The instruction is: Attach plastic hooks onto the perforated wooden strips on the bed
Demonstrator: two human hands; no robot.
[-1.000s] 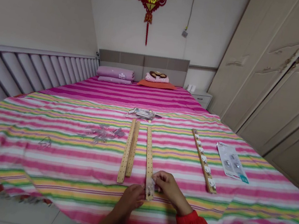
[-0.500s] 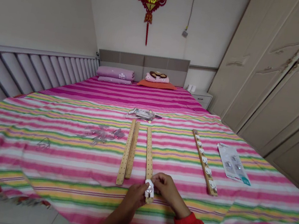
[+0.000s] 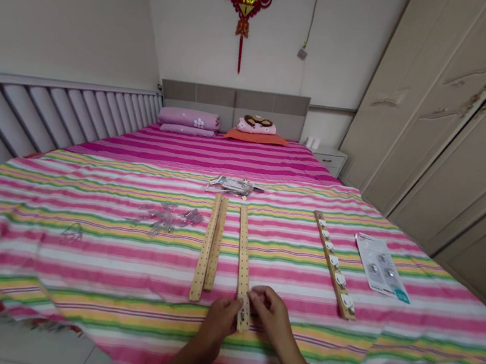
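Observation:
A perforated wooden strip (image 3: 243,256) lies on the striped bedspread (image 3: 118,260), its near end between my hands. My left hand (image 3: 219,321) and my right hand (image 3: 269,317), in a red sleeve, both pinch a small clear hook piece (image 3: 243,315) against that near end. Two more wooden strips (image 3: 210,245) lie side by side just to the left. A strip fitted with several white hooks (image 3: 334,264) lies to the right.
A clear packet with hooks (image 3: 382,266) lies at the right. Loose clear hooks (image 3: 167,216) and a wrapper pile (image 3: 233,185) lie farther up the bed. A wardrobe (image 3: 467,120) stands at the right, and pillows (image 3: 188,119) sit by the headboard.
The white-looking hook piece that was held up off the strip half a second ago now sits lower against the strip's near end. Both hands have closed in over it.

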